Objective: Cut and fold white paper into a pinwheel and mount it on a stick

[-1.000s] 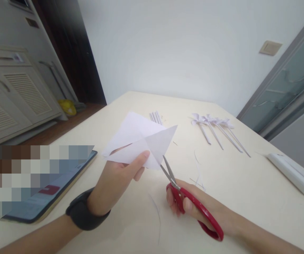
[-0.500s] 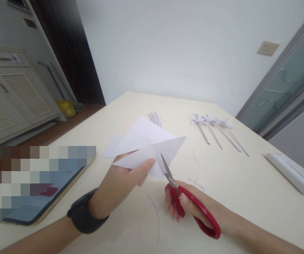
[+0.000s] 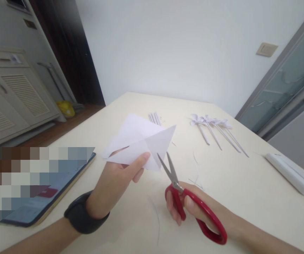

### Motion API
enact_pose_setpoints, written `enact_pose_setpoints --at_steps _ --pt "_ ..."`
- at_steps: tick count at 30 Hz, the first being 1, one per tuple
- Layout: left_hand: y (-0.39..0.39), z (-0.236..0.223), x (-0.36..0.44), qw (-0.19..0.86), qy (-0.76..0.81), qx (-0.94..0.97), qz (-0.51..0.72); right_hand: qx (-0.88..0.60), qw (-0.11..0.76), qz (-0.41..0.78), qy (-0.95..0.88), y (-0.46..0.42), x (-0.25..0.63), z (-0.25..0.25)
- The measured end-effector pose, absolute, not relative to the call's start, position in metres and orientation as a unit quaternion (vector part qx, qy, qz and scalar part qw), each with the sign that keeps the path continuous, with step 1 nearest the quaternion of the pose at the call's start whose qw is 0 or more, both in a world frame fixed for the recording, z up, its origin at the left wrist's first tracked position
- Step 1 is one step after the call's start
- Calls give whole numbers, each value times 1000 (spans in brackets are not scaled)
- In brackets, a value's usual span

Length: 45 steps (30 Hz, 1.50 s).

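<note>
My left hand (image 3: pixel 127 171) pinches a square sheet of white paper (image 3: pixel 136 128), thumb on top and fingers beneath. Two slits run inward from its left and right corners, and the flap at the right lifts a little. In my right hand (image 3: pixel 177 204) is a pair of red-handled scissors (image 3: pixel 174 176). Their blades are spread, with the tips at the sheet's lower right edge. Whether the paper lies between the blades is hard to make out.
Finished paper pinwheels (image 3: pixel 210 121) lie at the right back, and several rolled paper sticks (image 3: pixel 154 118) behind the sheet. Thin paper offcuts (image 3: pixel 198 173) are scattered about. A tablet (image 3: pixel 62 192) stands at the left, and a white packet (image 3: pixel 292 173) at the right edge.
The paper dipped right and toward me, then came back up to the left. The scissor blades narrowed and are now spread wider again.
</note>
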State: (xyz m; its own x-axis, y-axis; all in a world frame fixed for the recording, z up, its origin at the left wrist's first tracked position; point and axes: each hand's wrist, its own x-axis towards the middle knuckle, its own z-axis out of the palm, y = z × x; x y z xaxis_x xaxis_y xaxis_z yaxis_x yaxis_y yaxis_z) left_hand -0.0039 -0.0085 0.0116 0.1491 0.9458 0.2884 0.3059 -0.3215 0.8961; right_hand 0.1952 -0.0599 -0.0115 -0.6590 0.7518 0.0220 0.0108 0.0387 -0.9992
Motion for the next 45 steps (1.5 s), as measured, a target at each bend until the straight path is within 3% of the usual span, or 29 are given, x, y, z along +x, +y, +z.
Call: enact_pose_setpoints --at_steps 12,19,27,39,45 --pt "-6 6 -4 377 461 658 462 -312 262 640 -652 -60 194 -11" --pt "-11 7 -1 421 468 698 342 -321 268 630 -654 -60 192 -16" --pt "-17 0 0 340 537 730 251 -333 282 634 -639 -59 190 -18" --pt "-11 4 -1 412 465 716 320 -342 304 629 -628 -57 191 -21" --pt "-12 -2 0 375 475 745 281 -355 301 615 -636 -56 191 -19"
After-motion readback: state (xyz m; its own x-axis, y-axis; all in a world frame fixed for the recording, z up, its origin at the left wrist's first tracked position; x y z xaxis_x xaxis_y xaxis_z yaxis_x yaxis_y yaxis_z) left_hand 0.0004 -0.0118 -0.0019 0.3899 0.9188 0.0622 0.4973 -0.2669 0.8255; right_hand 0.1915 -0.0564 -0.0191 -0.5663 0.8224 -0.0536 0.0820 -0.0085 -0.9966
